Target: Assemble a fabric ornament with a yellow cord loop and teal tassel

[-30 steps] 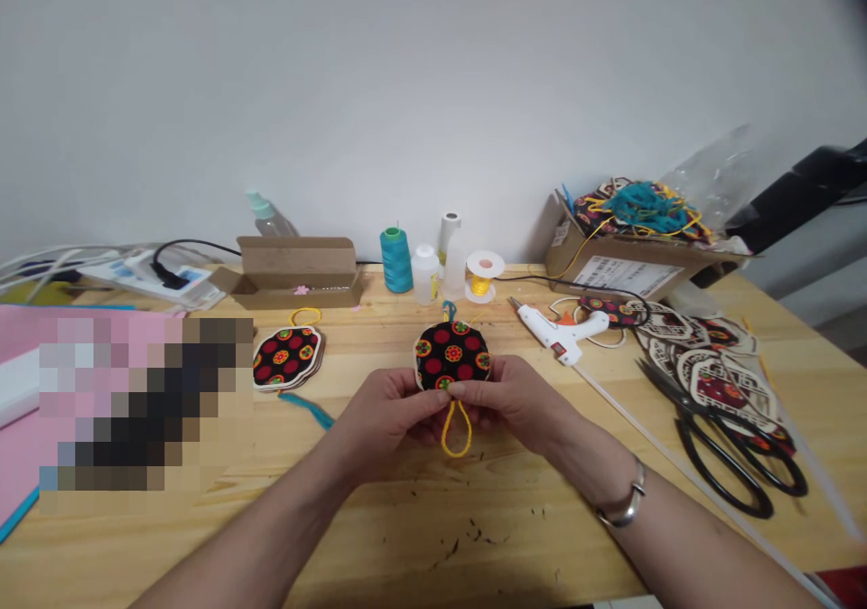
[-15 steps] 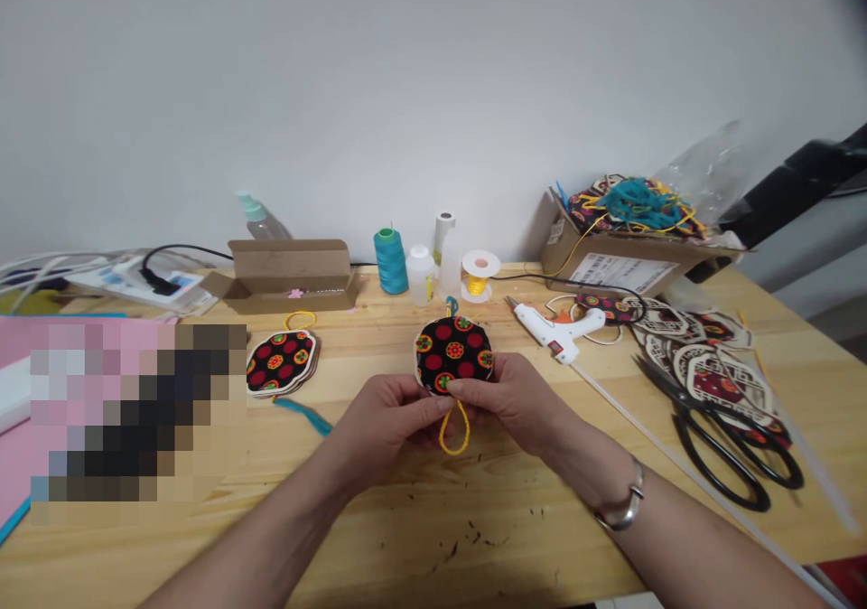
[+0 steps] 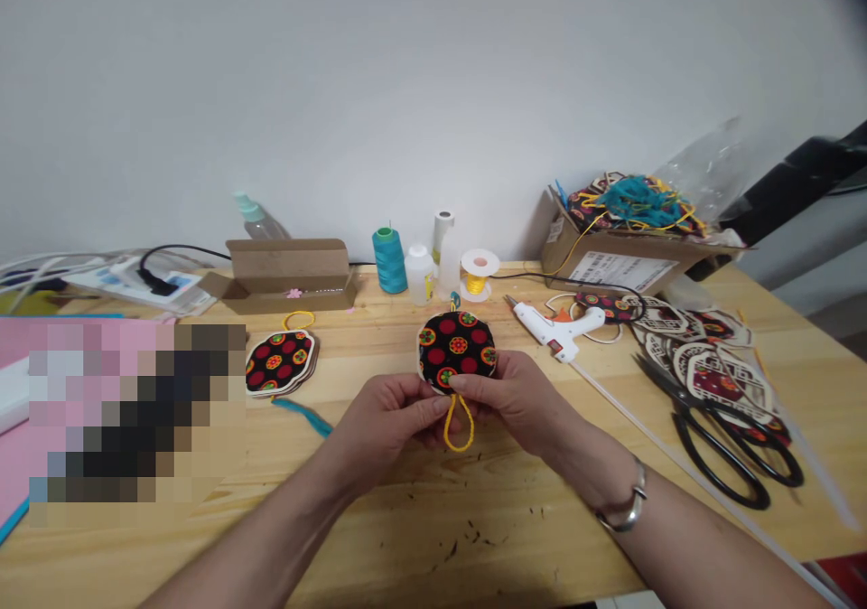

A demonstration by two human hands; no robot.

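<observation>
Between my two hands is a round fabric-covered ornament [image 3: 458, 347], black with red, orange and green flower spots and a pale rim. My left hand [image 3: 393, 410] pinches its lower left edge. My right hand [image 3: 511, 397] grips the lower right edge, thumb on the cloth face. A yellow cord loop [image 3: 459, 428] hangs from the ornament's near edge, and a bit of teal thread [image 3: 454, 302] shows at its far edge. The fingers beneath are mostly hidden. Left of my hands lies a small stack of similar ornaments [image 3: 281, 362] with a teal tassel [image 3: 302, 417].
A white glue gun [image 3: 559, 329] and large black scissors [image 3: 711, 433] lie to the right, near patterned pieces [image 3: 728, 379]. Behind stand a teal thread cone [image 3: 389, 261], a yellow cord spool [image 3: 480, 275], a small open carton [image 3: 288, 275] and a filled cardboard box [image 3: 623, 266].
The ornament has shifted very slightly to the right and tilted a little in my hands, its yellow loop with it. Both hands keep their hold.
</observation>
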